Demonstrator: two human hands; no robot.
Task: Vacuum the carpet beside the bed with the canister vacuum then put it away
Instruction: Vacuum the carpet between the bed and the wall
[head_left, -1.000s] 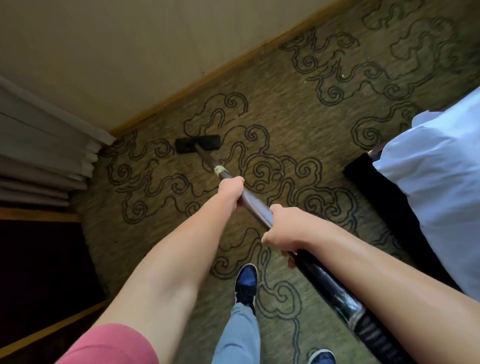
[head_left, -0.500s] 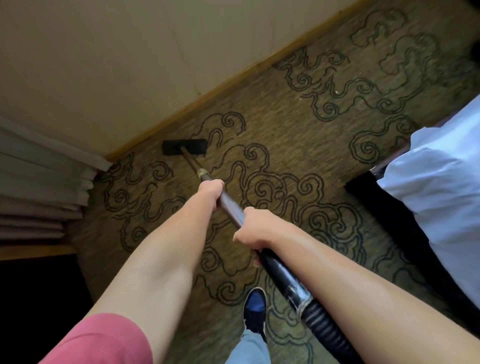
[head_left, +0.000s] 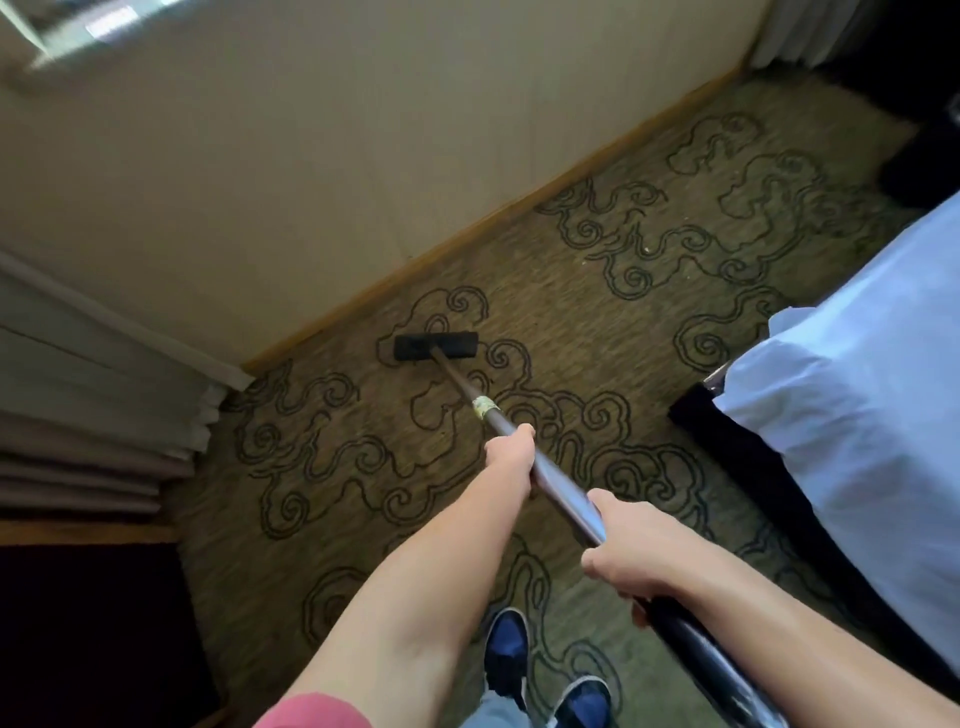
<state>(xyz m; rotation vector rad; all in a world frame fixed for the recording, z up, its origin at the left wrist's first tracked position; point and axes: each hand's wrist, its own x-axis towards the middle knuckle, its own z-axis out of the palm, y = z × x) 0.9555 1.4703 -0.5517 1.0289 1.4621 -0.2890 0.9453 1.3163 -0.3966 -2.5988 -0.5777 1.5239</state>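
A long metal vacuum wand (head_left: 563, 488) runs from lower right toward the wall. Its flat black floor head (head_left: 435, 346) lies on the olive carpet (head_left: 597, 322) with dark swirl patterns, a short way from the wooden skirting. My left hand (head_left: 511, 456) grips the wand farther forward, just behind a pale taped joint (head_left: 484, 406). My right hand (head_left: 621, 558) grips it farther back, where the tube turns black. The canister is out of sight.
The bed (head_left: 872, 395) with white sheets and a dark base fills the right side. Folded curtains (head_left: 93, 415) hang at left above a dark wooden cabinet (head_left: 88, 623). A beige wall (head_left: 363, 156) runs behind. My blue shoes (head_left: 506, 649) stand near the bottom.
The floor head has slid right along the skirting, a little farther from the curtains. The view has tilted up, showing more wall and the far corner. Both hands keep their grip.
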